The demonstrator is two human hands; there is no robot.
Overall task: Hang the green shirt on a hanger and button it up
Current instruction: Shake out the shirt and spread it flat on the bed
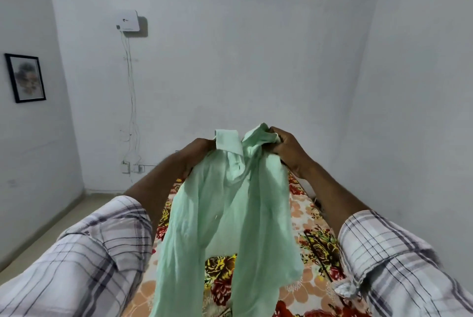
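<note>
Shirt (225,214), pale green, thin and softly creased, is held in the air above the bed (314,229). Its long axis runs nearly upright: the collar end is uppermost and farthest from the wearer, and the tails hang down toward the bed's near end, past the lower edge of view. The front is parted into two limp panels, and the bed's floral sheet shows between them. The left hand (197,153) is closed on the cloth beside the collar, its fingertips hidden behind it. The right hand (286,147) is curled round a bunched fold at the other side. Checked sleeves (102,240) cover both forearms partway. Open air is left above the bed up to the bare pale walls (256,60). A wall runs close along the bed's right edge; a strip of floor (51,227) lies along its left. Beyond the bed's far end, thin cables (131,101) drop from a white box (128,21) to sockets (133,167).
</note>
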